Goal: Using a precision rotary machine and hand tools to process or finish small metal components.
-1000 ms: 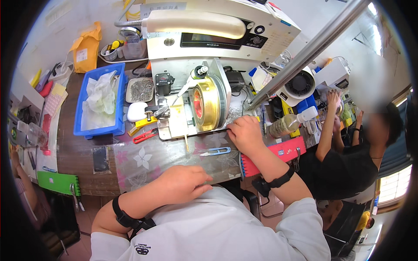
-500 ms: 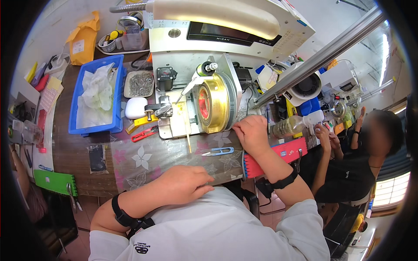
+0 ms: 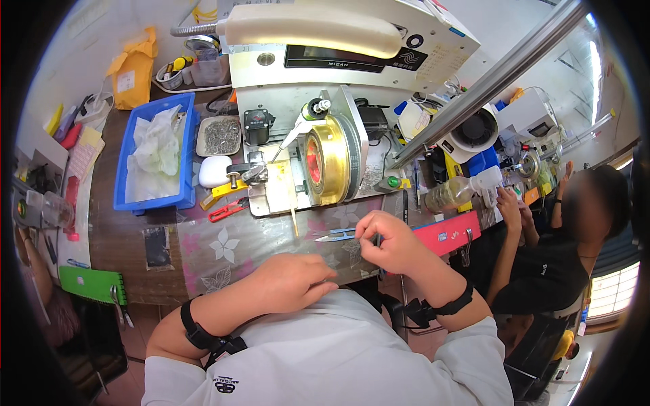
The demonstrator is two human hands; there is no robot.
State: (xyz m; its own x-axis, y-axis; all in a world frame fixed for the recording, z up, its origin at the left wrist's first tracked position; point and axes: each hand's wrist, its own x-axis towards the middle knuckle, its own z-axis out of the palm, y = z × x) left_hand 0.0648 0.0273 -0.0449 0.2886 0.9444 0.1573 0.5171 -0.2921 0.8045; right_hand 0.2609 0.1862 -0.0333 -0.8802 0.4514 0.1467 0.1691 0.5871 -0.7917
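A pale wall (image 3: 88, 61) rises behind the brown table (image 3: 112, 250), with a bright window (image 3: 611, 296) at lower right.

From my end, on or by the brown wood-look worktop (image 3: 118, 250), I count two small pairs of snips in the middle: a red-handled pair (image 3: 227, 210) and a blue-handled pair (image 3: 345, 234). One broad gold metal wheel (image 3: 332, 161). One black square-faced motor (image 3: 256, 121). One thin pale stick (image 3: 294, 223). One blue rectangular plastic tray (image 3: 149, 204). One rounded white plastic case (image 3: 214, 172). One shallow pale dish (image 3: 217, 155); its small metal pieces (image 3: 222, 137) are too many for me to count. Two flat pads: a green pad (image 3: 91, 284), a red pad (image 3: 448, 233). One orange-yellow paper envelope (image 3: 137, 74). Black forearm straps: two, left strap (image 3: 195, 334), right strap (image 3: 453, 304).
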